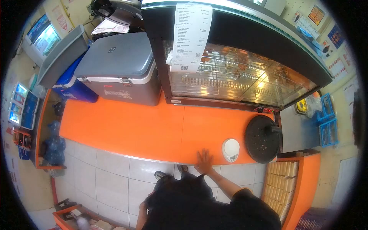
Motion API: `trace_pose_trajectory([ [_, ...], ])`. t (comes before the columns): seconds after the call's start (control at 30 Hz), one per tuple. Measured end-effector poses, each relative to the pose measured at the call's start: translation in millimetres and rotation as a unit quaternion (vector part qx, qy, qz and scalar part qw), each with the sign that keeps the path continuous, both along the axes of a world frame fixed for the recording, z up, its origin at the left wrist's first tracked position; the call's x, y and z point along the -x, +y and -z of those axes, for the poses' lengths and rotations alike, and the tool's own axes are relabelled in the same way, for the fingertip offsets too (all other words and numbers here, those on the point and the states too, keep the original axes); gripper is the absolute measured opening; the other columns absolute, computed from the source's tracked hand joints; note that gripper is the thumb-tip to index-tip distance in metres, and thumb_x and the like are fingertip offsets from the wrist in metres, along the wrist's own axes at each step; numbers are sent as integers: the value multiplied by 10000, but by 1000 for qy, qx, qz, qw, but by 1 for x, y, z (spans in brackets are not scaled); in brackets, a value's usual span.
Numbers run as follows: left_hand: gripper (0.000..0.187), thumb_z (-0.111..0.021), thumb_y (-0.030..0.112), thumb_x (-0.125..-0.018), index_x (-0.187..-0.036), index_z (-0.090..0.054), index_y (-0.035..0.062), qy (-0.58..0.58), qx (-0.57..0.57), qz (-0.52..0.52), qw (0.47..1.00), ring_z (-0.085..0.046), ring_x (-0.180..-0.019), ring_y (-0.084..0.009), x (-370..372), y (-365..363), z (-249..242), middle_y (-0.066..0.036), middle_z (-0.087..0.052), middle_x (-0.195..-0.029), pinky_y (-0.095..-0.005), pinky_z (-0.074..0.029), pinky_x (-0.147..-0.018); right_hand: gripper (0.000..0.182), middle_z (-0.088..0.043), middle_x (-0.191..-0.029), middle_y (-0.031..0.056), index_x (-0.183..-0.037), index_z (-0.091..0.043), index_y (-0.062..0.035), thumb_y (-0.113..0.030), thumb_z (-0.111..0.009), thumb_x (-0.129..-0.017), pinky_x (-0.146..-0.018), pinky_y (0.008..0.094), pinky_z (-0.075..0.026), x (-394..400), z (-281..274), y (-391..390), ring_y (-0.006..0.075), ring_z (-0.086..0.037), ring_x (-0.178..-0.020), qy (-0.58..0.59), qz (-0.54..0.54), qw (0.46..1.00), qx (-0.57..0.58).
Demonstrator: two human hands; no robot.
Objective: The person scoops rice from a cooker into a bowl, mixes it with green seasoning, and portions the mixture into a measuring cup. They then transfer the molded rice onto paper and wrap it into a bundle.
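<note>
My right hand (204,161) rests on the front edge of the orange counter (126,124), fingers spread, with nothing in it. To the right of that hand sits a small white kitchen scale (230,147). Beyond the scale lies a round black board (258,143) with crumbs on it and a dark handle-like piece at its right side. My left hand (143,209) hangs low beside my dark clothing, only partly in view; its fingers are hidden.
A glass-fronted warming cabinet (230,76) stands at the back of the counter, a long printed receipt (190,38) stuck on it. Left of it are a grey cooler box (119,73) and a blue cooler (74,90). An orange shelf (303,184) holds stacked boxes at right.
</note>
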State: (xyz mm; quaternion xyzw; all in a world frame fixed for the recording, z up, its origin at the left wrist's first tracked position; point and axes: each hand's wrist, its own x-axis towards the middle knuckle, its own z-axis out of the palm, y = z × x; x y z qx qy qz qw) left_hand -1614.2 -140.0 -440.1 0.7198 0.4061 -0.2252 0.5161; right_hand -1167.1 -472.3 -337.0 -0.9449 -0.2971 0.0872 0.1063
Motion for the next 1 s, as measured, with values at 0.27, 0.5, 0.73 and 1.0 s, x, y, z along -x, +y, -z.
trace_pose_trajectory([
  [0.27,346,-644,234,-850,-1097,-632,-8,-27,-4,-31,999,-664,-881,-254,-17,-2,-33,-136,-677,-1011,-353,-535,-755,908,-17,-1528,312,-1508,-167,-89,-454,-571,-782,-977,774,-55,0,2,1,518,3,-1401,-11,5,1000,-1],
  [0.5,345,-633,233,-858,-1102,-628,-11,-8,-2,-41,999,-662,-889,-255,-40,-8,-48,-139,-673,-1021,-354,-532,-765,935,-38,-1520,327,-1502,-184,-77,-462,-590,-752,-962,782,-66,0,15,0,530,-5,-1396,-57,-2,998,-23],
  [0.73,344,-623,232,-866,-1108,-625,-13,-1,-2,-43,999,-660,-898,-255,-42,-19,-52,-142,-670,-1030,-355,-530,-774,899,-49,-1512,341,-1491,-220,-61,-453,-567,-760,-942,797,-42,0,19,-1,543,-13,-1389,-83,-10,996,-23],
  [1.0,344,-611,231,-875,-1114,-621,-16,4,-5,-45,999,-658,-908,-256,-51,-26,-63,-145,-666,-1041,-357,-527,-785,900,-41,-1518,333,-1494,-216,-66,-478,-544,-764,-956,783,21,0,24,1,537,-5,-1393,-48,8,998,-35],
])
